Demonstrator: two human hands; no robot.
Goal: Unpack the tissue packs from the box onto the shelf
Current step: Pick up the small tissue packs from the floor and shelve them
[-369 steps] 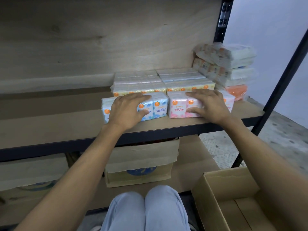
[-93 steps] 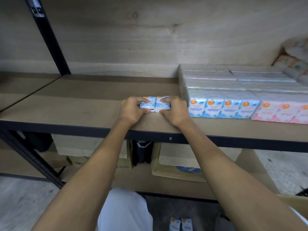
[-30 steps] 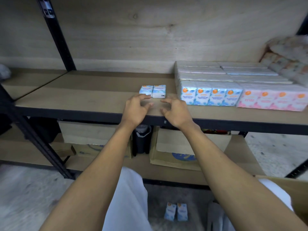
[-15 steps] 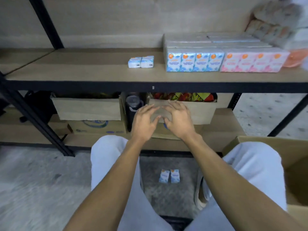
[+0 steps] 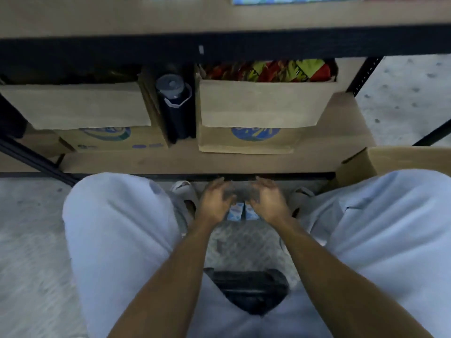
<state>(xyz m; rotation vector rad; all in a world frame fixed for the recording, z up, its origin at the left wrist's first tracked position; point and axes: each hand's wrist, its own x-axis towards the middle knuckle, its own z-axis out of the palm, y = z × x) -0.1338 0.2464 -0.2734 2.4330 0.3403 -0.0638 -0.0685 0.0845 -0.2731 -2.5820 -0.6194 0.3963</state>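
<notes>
Both hands, left hand (image 5: 215, 203) & right hand (image 5: 268, 201), were open w/ spread fingers just above two tissue packs (image 5: 242, 212) on the floor (image 5: 31, 240).

Between the knees, the left hand (image 5: 214, 203) and right hand (image 5: 269, 203) hover with fingers spread over two small blue tissue packs (image 5: 241, 212) standing side by side on the floor (image 5: 31, 240), below the shelf (image 5: 219, 162).
</notes>
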